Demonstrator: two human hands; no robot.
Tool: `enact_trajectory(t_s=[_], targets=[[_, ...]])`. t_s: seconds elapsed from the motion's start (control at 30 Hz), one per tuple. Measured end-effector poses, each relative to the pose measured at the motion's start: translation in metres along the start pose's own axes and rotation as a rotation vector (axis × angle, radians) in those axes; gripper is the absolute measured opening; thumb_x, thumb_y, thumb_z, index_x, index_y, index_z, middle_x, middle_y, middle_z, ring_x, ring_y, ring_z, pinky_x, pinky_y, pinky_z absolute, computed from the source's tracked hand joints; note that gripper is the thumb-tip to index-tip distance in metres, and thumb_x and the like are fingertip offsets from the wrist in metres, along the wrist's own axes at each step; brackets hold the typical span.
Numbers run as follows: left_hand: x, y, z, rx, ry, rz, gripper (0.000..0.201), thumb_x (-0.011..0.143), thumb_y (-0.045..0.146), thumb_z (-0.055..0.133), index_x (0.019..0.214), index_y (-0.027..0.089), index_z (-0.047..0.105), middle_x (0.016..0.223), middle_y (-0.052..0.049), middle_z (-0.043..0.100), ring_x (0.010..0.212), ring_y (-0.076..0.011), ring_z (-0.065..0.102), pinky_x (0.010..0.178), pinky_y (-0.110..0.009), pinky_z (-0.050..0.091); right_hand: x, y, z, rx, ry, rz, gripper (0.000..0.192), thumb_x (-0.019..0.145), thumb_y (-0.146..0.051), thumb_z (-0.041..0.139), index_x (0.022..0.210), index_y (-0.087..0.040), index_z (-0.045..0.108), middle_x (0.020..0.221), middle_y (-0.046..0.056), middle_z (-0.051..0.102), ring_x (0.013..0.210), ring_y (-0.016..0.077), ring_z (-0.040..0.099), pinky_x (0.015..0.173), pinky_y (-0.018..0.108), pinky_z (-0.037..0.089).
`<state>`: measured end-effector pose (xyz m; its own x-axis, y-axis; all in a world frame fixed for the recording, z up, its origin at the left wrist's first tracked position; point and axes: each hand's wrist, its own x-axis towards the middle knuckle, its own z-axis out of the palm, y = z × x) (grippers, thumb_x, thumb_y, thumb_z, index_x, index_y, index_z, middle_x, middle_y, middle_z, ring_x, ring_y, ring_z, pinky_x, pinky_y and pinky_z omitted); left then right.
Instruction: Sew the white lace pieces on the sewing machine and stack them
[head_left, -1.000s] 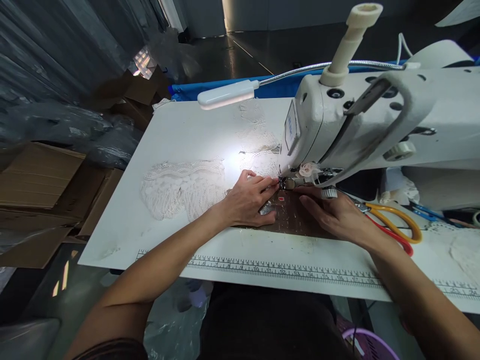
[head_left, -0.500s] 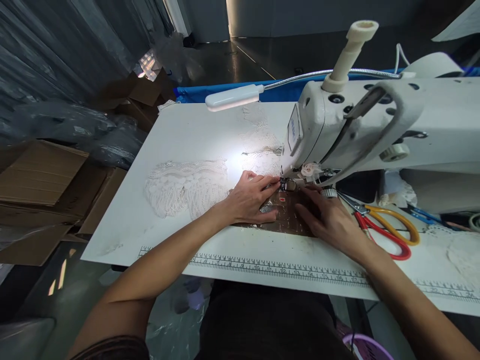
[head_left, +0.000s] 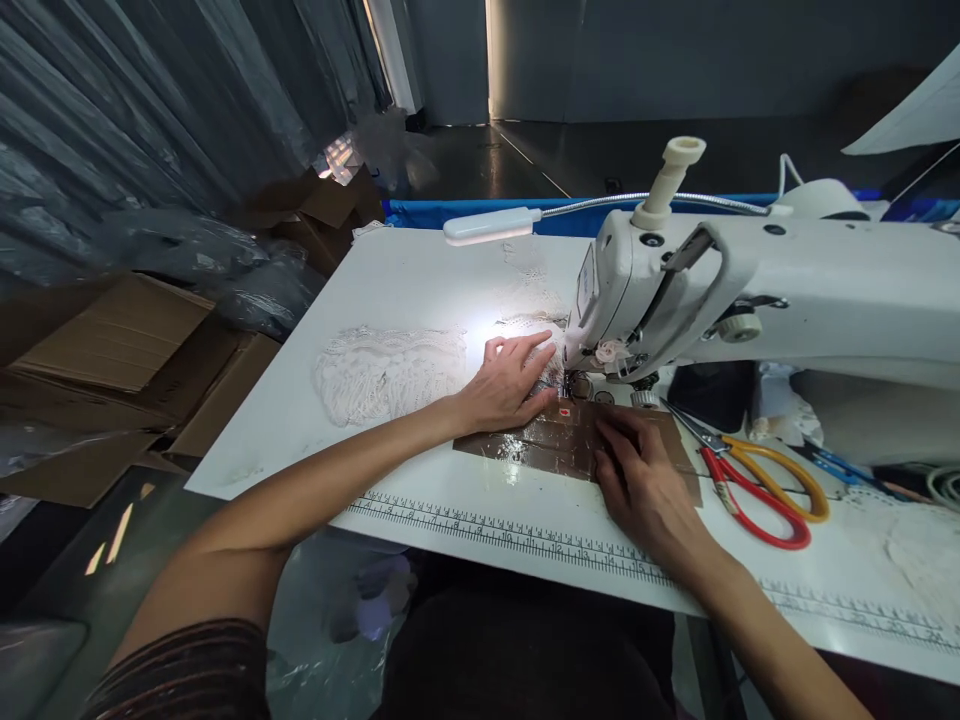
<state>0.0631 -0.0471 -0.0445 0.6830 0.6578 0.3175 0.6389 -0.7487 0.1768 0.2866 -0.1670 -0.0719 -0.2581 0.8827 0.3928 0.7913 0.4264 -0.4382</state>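
My left hand [head_left: 510, 385] lies with fingers spread on white lace [head_left: 529, 330], just left of the sewing machine's needle area. Its thumb reaches the edge of a shiny brown sheet [head_left: 525, 455] that covers the table in front of the presser foot [head_left: 568, 386]. My right hand [head_left: 637, 470] rests on the right part of that sheet, fingers stretched out and slightly bent, holding nothing I can see. The white sewing machine [head_left: 675, 290] stands over the work. Another gathered piece of white lace [head_left: 390, 375] lies to the left of my left hand.
Scissors [head_left: 765, 480] with red and yellow handles lie right of my right hand. A lamp [head_left: 491, 226] on a flexible neck lights the white table [head_left: 277, 440]. A printed ruler [head_left: 487, 530] runs along its front edge. Cardboard boxes [head_left: 120, 340] stand at left.
The view has shifted. My left hand has moved up off the brown sheet onto the lace, baring more of the sheet. My right hand has drawn slightly away from the presser foot.
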Motion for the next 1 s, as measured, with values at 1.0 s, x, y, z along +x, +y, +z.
enact_trajectory(t_s=[1.0], targets=[[-0.098, -0.032, -0.066, -0.038, 0.020, -0.636, 0.034, 0.090, 0.049, 0.061, 0.076, 0.019, 0.053, 0.088, -0.004, 0.056, 0.076, -0.0192, 0.057, 0.064, -0.032, 0.047, -0.014, 0.019, 0.012, -0.112, 0.047, -0.066, 0.046, 0.097, -0.039, 0.039, 0.135, -0.018, 0.054, 0.129, 0.019, 0.053, 0.113, 0.0371, 0.060, 0.082, 0.053, 0.059]])
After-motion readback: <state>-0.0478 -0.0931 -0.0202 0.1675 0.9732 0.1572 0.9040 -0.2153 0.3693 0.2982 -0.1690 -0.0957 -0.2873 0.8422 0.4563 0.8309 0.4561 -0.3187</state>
